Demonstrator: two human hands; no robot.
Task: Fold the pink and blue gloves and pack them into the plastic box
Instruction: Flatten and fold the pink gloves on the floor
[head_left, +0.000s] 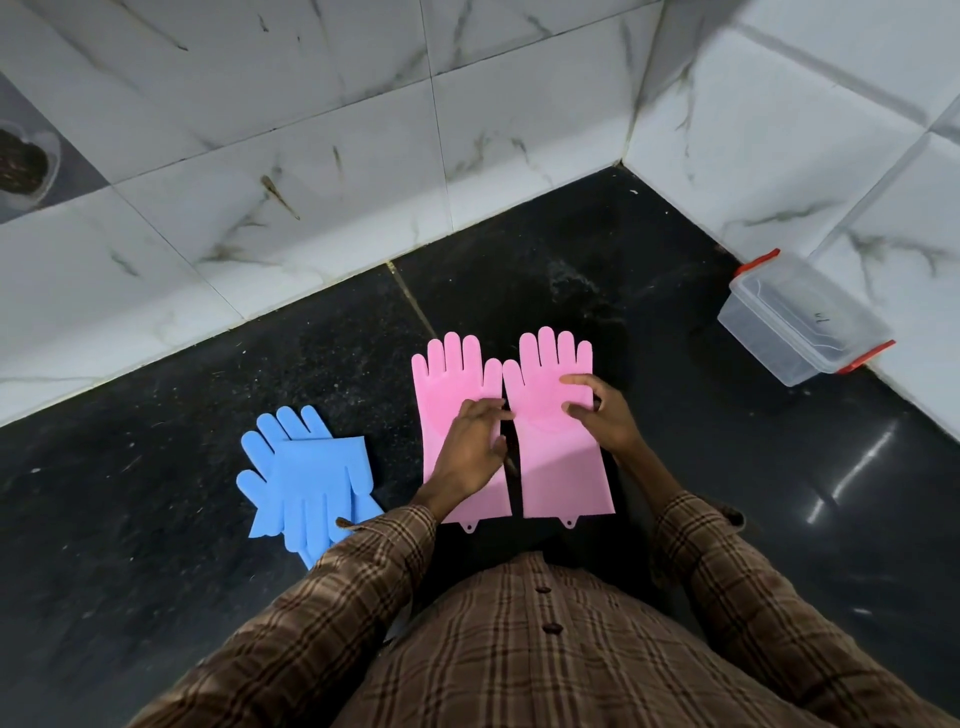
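Two pink gloves lie flat side by side on the black floor, fingers pointing away from me: the left pink glove (447, 379) and the right pink glove (558, 467). My left hand (470, 449) rests on the left glove, fingers spread and reaching across the gap to the right glove's edge. My right hand (602, 413) presses on the right glove's palm with fingers apart. The blue gloves (306, 478) lie stacked in a loose heap to the left. The clear plastic box (802, 319) with red clips stands open at the far right, by the wall.
White marble-tiled walls (311, 156) meet in a corner behind the gloves. A floor drain (23, 163) shows at the far left. My brown checked sleeves and shirt fill the bottom of the view.
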